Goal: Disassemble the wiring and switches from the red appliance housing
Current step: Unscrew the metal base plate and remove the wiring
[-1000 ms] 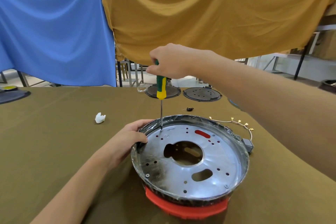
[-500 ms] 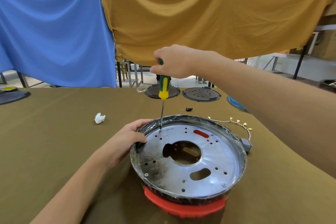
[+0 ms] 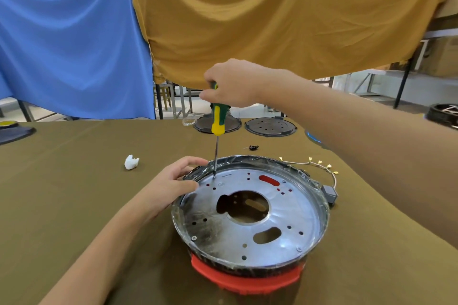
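The red appliance housing (image 3: 244,277) stands on the table with a round silver metal plate (image 3: 292,208) on top, pierced by holes and a few screws. My right hand (image 3: 230,84) grips the green-and-yellow handle of a screwdriver (image 3: 217,121) held upright, its tip on a screw near the plate's far left rim. My left hand (image 3: 171,186) holds the plate's left rim, thumb over the edge. A wire harness with gold terminals (image 3: 312,163) and a grey switch block (image 3: 329,194) lies at the housing's right.
Two dark round plates (image 3: 270,126) lie at the table's far side. A small white piece (image 3: 131,162) sits left of the housing, a small black part (image 3: 253,147) behind it. Blue and mustard cloths hang behind the olive-covered table (image 3: 62,205).
The screwdriver handle and my right hand have shifted slightly, the fingers regripping on the handle; the tip stays on the same screw. My left hand stays on the rim.
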